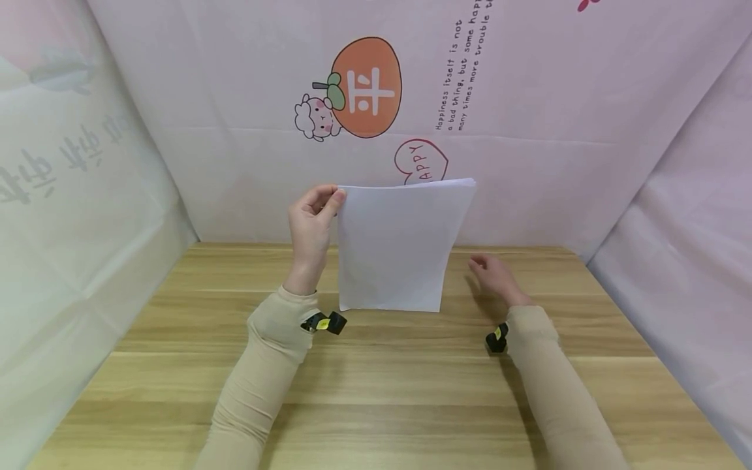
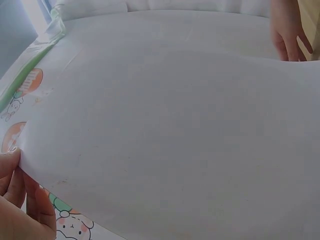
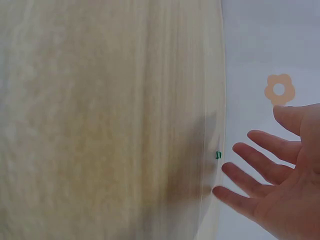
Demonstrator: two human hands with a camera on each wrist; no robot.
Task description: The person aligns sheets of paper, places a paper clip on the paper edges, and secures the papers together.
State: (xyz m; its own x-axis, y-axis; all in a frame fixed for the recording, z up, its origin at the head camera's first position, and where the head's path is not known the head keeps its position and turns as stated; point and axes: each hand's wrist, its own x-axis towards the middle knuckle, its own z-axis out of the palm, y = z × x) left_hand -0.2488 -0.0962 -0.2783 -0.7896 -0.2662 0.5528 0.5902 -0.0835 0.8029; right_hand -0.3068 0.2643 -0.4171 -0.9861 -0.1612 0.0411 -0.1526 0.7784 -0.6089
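A stack of white paper sheets (image 1: 399,248) hangs upright above the table, its upper left corner pinched between the thumb and fingers of my left hand (image 1: 314,222). The top edge shows more than one sheet at the right corner. In the left wrist view the paper (image 2: 175,125) fills most of the picture, with the left hand (image 2: 22,200) at its lower left edge. My right hand (image 1: 495,277) is right of the paper, apart from it, low over the table's far part. Its fingers are spread and hold nothing in the right wrist view, where the hand (image 3: 280,175) appears.
The wood-grain table (image 1: 388,405) ends at a printed cloth backdrop (image 1: 247,170), with cloth at both sides. Small black cameras sit on the left wrist (image 1: 329,322) and right wrist (image 1: 497,338). A tiny green speck (image 3: 218,155) lies near the table's edge.
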